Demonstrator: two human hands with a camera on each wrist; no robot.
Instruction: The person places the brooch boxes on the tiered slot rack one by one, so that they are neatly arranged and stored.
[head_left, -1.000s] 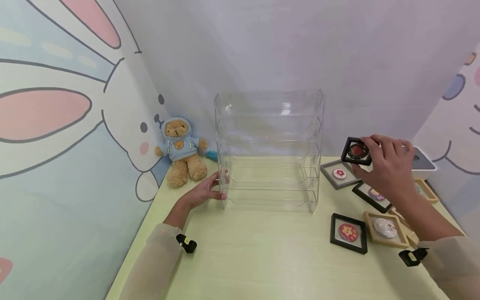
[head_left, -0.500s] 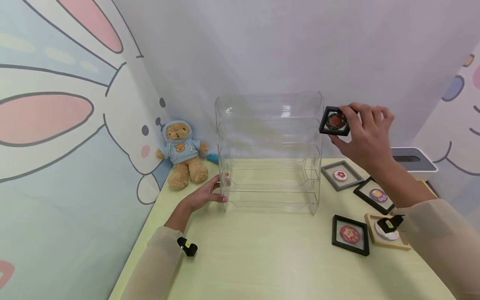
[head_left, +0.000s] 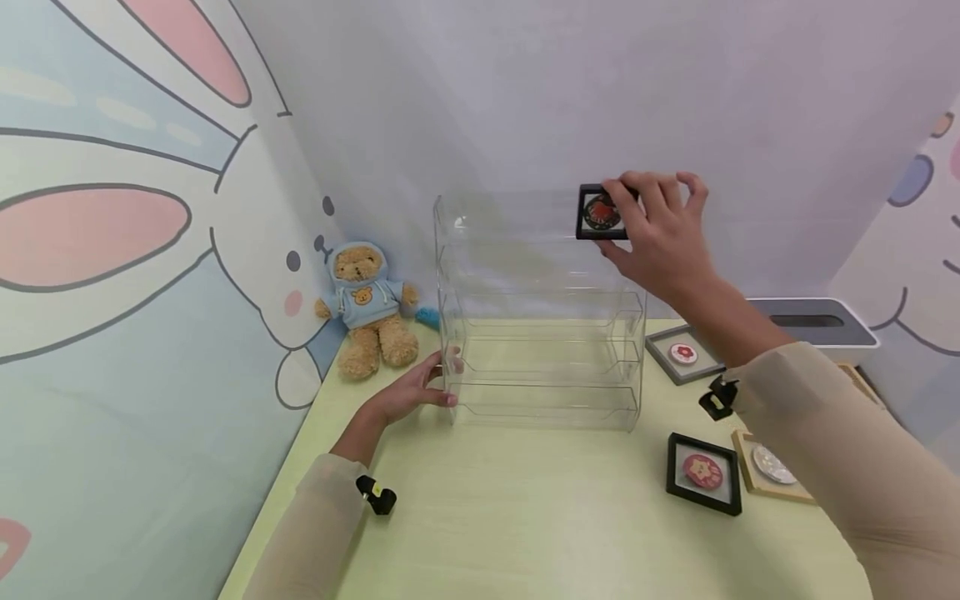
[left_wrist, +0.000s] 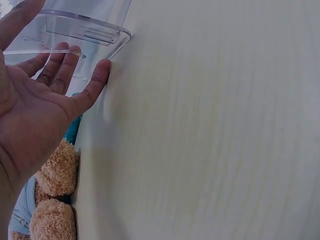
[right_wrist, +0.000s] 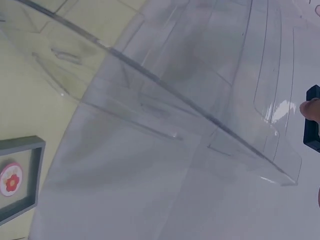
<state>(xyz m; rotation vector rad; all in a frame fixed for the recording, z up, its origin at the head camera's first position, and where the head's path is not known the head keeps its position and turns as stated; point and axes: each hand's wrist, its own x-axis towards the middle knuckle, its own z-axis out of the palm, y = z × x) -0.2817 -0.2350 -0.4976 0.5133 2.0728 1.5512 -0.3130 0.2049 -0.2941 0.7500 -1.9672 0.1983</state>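
Observation:
A clear acrylic tiered rack (head_left: 543,358) stands in the middle of the table. My left hand (head_left: 408,392) grips its lower left side, thumb toward the front; in the left wrist view, the fingers of the left hand (left_wrist: 45,100) reach to the rack's lower edge. My right hand (head_left: 660,229) pinches a small black display frame (head_left: 580,213) with a round red-and-black badge in it, thumb below and fingers above. The frame is in front of the rack's top tier, its face toward me. In the right wrist view, only a dark edge of the frame (right_wrist: 312,132) shows.
A teddy bear (head_left: 366,312) in a blue hoodie sits left of the rack. To the right lie a grey frame (head_left: 663,358), a black frame (head_left: 671,475) and a wooden frame (head_left: 750,468), each with a badge. A white box (head_left: 840,333) stands behind them.
My right hand has carried the black frame up and to the left, from above the other frames to the rack's top tier. The left hand stays on the rack.

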